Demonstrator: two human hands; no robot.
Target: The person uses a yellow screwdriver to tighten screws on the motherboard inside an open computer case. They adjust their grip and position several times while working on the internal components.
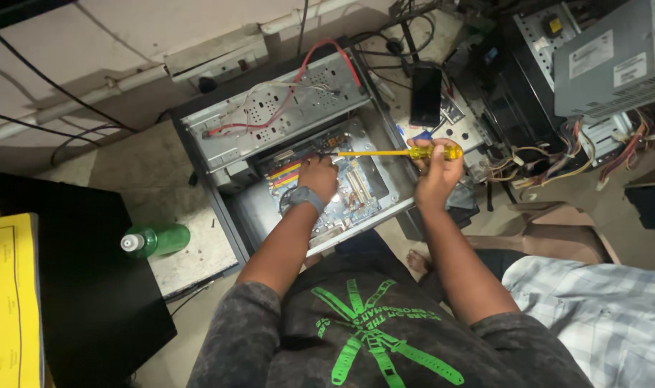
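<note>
Screwdriver (395, 152) tip — hidden behind left hand (317, 177).

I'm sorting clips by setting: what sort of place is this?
Probably a computer repair workshop: an opened computer case lies on the floor, a second gutted case trails loose wiring, and the right hand holds a yellow screwdriver.

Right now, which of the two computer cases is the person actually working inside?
The open case lying flat before them: left hand rests on its motherboard, right hand aims a yellow screwdriver in. The other case sits untouched.
</note>
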